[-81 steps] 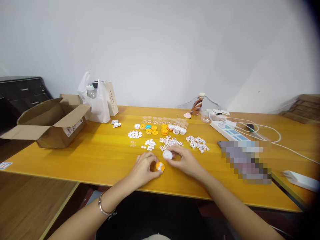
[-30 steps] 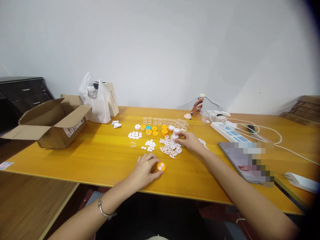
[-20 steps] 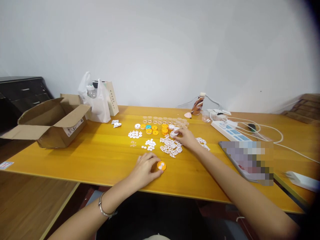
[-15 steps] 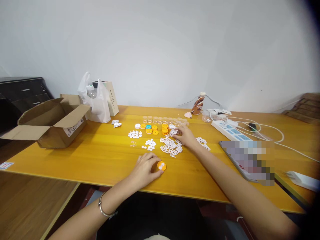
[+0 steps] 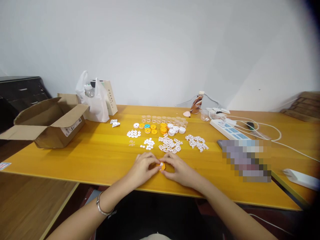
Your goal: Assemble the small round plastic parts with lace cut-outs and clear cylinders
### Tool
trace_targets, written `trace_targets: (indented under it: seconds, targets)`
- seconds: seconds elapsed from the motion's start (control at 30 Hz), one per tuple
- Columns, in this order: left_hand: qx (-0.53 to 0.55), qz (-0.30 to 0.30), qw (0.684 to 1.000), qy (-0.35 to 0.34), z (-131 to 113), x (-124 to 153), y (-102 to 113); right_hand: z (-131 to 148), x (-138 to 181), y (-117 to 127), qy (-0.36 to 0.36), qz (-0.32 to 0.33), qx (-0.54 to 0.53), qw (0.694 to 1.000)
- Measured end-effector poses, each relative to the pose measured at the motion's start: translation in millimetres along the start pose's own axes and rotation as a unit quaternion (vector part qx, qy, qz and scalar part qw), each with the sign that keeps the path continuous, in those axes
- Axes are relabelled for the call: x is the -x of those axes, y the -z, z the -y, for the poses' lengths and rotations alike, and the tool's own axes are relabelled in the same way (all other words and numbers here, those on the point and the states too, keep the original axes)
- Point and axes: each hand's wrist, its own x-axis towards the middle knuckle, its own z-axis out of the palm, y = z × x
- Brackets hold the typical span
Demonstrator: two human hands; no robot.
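Note:
Near the table's front edge, a round orange disc-shaped piece (image 5: 163, 166) with white bits in it lies between my hands. My left hand (image 5: 143, 168) pinches its left side with thumb and forefinger. From the other side, my right hand (image 5: 179, 169) closes thumb and fingers on its right edge; whether a further part is in those fingers I cannot tell. Just beyond are white openwork pieces (image 5: 170, 144), small white discs (image 5: 149, 144) and white stemmed parts (image 5: 133, 133). Behind them stand orange discs (image 5: 163, 128), white discs (image 5: 176, 129) and a teal disc (image 5: 147, 126).
Clear cups (image 5: 163, 120) line the back of the layout; more openwork pieces (image 5: 197, 142) lie right. A cardboard box (image 5: 52, 133) and plastic bag (image 5: 97, 106) stand left. A drink bottle (image 5: 197, 102), power strip (image 5: 228, 131) and blurred flat device (image 5: 245, 161) are right.
My right hand has come back from the white disc stacks towards me and now meets the orange piece. My left hand has stayed on that piece.

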Motion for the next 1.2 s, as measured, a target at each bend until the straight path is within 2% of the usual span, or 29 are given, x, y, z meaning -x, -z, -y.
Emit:
trace_targets:
  seconds: [0.07,0.17,0.3,0.4,0.57,0.83,1.2]
  targets:
    - [0.003,0.006,1.000,0.003,0,-3,0,1,0,-7,-0.011,-0.010,0.002,1.000]
    - [-0.008,0.036,0.999,0.001,-4,-8,5,0,1,-17,-0.043,-0.063,0.023,0.997]
    - [-0.125,0.076,0.989,-0.016,-20,-15,13,-3,6,-27,-0.042,-0.120,0.047,0.991]
    - [-0.211,0.109,0.971,-0.029,-33,-21,17,-3,8,-31,-0.036,-0.136,0.061,0.988]
    - [-0.265,0.149,0.952,-0.034,-42,-31,17,-2,8,-32,-0.042,-0.139,0.085,0.986]
    - [-0.252,0.184,0.950,-0.012,-47,-39,20,-3,8,-34,-0.042,-0.145,0.093,0.984]
    - [-0.223,0.171,0.960,-0.017,-41,-38,19,-2,9,-33,-0.043,-0.153,0.089,0.983]
